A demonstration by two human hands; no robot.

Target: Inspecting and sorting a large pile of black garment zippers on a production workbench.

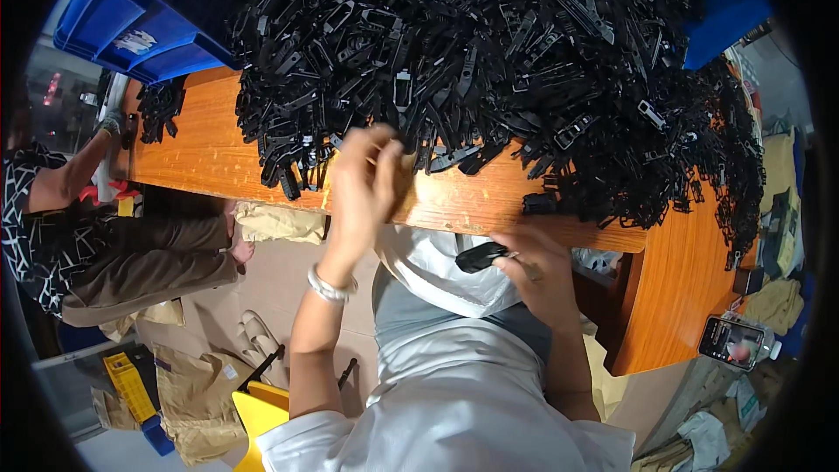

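Note:
A big heap of black plastic parts (411,61), mostly long and slotted like clips, covers the orange-brown wooden table (446,197). My left hand (360,188), with a pale bracelet at the wrist, is at the front edge of the heap. Its fingers are curled and smeared by motion, so I cannot see whether anything is between them. Below the table's front edge, my right hand (537,267) grips a black plastic part (480,257) between thumb and fingers. Under it a white sack (428,271) lies open across my lap.
Blue crates (166,57) stand at the far left and far right. A person in a patterned top (44,236) sits to the left. A phone (734,341) is at the table's right edge. A yellow stool (260,415) and brown sacks (197,402) are at lower left.

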